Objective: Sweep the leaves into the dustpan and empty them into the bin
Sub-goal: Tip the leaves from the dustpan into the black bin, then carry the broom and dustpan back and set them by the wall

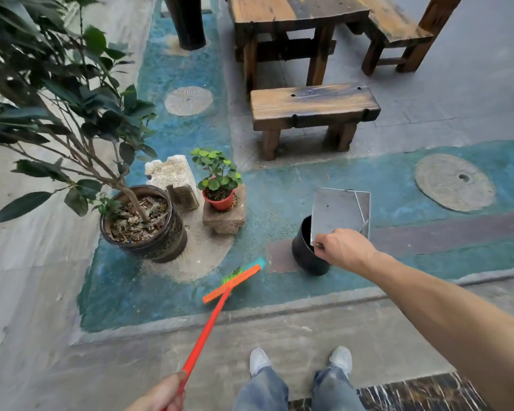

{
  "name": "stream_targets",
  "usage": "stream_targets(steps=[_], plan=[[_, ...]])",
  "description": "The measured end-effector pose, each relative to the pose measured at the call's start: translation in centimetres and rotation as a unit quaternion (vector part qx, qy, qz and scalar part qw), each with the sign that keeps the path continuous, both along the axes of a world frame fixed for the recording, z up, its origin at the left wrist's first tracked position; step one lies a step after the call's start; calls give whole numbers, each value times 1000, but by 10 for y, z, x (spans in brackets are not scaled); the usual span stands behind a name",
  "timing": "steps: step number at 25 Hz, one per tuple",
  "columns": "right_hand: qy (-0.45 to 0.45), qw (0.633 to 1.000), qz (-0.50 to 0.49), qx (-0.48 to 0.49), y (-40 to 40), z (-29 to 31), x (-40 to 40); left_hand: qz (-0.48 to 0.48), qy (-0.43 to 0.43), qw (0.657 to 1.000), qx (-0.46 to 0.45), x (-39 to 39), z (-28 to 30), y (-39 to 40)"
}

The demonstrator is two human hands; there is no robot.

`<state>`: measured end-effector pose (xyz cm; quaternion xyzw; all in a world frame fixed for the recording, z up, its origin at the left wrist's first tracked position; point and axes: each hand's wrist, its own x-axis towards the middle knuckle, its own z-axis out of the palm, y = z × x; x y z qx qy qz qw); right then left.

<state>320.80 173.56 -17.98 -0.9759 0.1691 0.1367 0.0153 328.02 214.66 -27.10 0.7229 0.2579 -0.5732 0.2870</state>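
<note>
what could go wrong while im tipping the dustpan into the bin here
1. The dustpan is wider than the bin mouth and covers only part of it, so leaves may spill onto the ground.
2. The right hand grips just one edge, so the pan could twist or slip.
3. The broom, held by the left hand, could scatter debris.

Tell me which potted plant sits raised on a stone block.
The small red pot with round green leaves stands on the stone block. The large dark glazed pot holding the tree sits directly on the ground.
</note>
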Motion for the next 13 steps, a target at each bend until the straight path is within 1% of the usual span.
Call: stream_targets(steps=[2,4,7,10,13], plan=[[-27,999,-38,12,-11,11,-5,10,19,1000,-15,9,6,-10],[-57,995,-77,23,-20,24,-12,30,51,997,-52,17,10,-17],[-117,980,-155,50,-39,45,-37,35,65,994,-77,29,19,-37],[-193,944,-254,80,-66,69,-79,63,67,987,-133,29,41,-78],[-270,892,-349,97,-90,95,-136,101,129,968,-188,38,75,-126]])
